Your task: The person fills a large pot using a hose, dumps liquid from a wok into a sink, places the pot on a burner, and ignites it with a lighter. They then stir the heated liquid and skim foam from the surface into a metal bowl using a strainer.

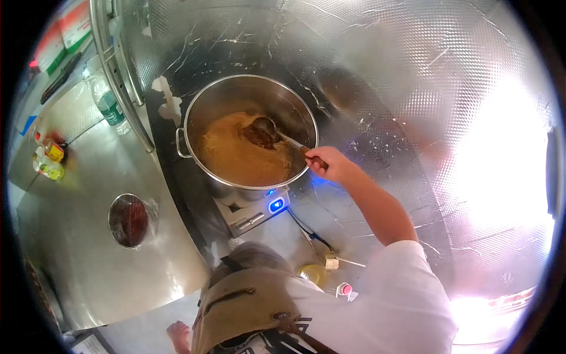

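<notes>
My right hand (326, 164) is wrapped round the brown handle of a long ladle (288, 139) at the right rim of a large steel pot (196, 154). The ladle's bowl end dips into brown liquid (236, 154) covered with tan foam, and the foam is parted to darker liquid around it. Down at the bottom edge, beside the apron (227, 307), hangs my left hand (178, 337). Its fingers look curled, with nothing visible in them. Under the pot is an induction cooker (250, 215) with a lit blue display.
A steel counter (165, 259) at left holds a bowl of dark red contents (128, 220), small bottles (48, 159), and a plastic water bottle (109, 105) behind a metal rail (121, 76). Quilted metal sheeting (383, 35) lines the wall. A black cable (306, 230) runs from the cooker.
</notes>
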Demonstrator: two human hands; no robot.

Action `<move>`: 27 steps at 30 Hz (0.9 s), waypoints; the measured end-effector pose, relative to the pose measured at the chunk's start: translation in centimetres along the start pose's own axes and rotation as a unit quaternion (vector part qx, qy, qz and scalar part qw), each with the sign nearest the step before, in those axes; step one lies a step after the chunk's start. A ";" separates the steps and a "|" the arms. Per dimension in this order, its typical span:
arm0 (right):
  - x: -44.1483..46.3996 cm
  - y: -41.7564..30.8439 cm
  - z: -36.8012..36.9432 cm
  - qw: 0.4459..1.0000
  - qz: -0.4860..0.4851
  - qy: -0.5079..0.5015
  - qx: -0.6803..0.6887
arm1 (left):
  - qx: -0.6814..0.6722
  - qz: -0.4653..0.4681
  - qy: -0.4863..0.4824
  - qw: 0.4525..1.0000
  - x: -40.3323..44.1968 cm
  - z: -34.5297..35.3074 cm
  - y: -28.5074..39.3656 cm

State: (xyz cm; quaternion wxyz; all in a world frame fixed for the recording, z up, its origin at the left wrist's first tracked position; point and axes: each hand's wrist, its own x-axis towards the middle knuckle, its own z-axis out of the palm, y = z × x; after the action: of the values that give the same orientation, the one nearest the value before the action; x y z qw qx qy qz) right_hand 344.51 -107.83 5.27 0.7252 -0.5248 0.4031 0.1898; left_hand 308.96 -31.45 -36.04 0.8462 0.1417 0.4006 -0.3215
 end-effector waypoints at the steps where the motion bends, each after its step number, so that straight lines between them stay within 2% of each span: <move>1: 0.6 0.0 0.8 1.000 0.005 0.003 0.000 | -0.461 -0.072 -0.065 0.882 -0.1 -0.2 0.3; 2: 0.2 -0.3 2.1 0.999 0.028 0.009 0.036 | -0.803 -0.187 -0.049 0.564 -0.3 -0.1 0.7; 3: 1.0 -0.3 2.4 0.992 0.054 -0.014 0.114 | -0.966 -0.225 -0.059 0.113 -0.5 -0.2 0.9; 5: 3.6 -0.1 2.5 0.957 0.107 -0.059 0.264 | -0.970 -0.231 -0.078 0.010 -1.1 -0.2 0.6; 6: 4.8 -0.1 2.8 0.951 0.088 -0.057 0.290 | -0.968 -0.233 -0.088 -0.043 -1.5 -0.2 0.0; 9: 7.5 -0.2 2.8 0.901 0.113 -0.116 0.402 | -0.944 -0.235 -0.117 -0.199 -3.3 -0.2 -3.1; 10: 8.2 -0.2 3.0 0.898 0.103 -0.109 0.414 | -0.925 -0.121 -0.238 -0.269 -3.6 1.3 -4.4; 13: 11.0 -0.1 2.4 0.919 0.096 -0.100 0.369 | -0.919 -0.137 -0.246 -0.275 -4.7 3.8 -6.4; 16: 11.6 -0.5 2.8 0.985 0.090 -0.020 0.148 | -0.918 -0.146 -0.247 -0.274 -5.2 5.1 -7.4; 18: 12.6 -0.2 3.0 0.994 0.023 0.007 -0.111 | -0.917 -0.150 -0.249 -0.271 -5.3 5.6 -7.8; 20: 11.1 -0.4 4.9 0.928 -0.019 0.071 -0.365 | -0.917 -0.155 -0.252 -0.268 -5.3 5.7 -8.1; 23: 14.2 -1.0 3.9 0.847 -0.030 0.063 -0.527 | -0.918 -0.169 -0.250 -0.256 -4.8 5.6 -8.0; 24: 14.2 -1.1 3.8 0.761 -0.096 0.073 -0.638 | -0.919 -0.173 -0.248 -0.253 -4.4 5.6 -7.9; 26: 13.5 -0.7 4.1 0.535 -0.219 0.086 -0.811 | -0.920 -0.181 -0.249 -0.244 -3.9 5.5 -7.8; 27: 12.4 -0.9 4.7 0.530 -0.211 0.091 -0.816 | -0.920 -0.187 -0.246 -0.241 -3.8 5.1 -7.6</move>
State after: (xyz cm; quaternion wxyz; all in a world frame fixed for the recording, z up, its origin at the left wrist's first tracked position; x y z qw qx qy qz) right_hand 354.39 -105.67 -3.30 -0.0402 -0.9725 0.0142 0.2290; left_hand 305.13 -38.11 -29.78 0.0346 0.9666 -0.0175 -0.2532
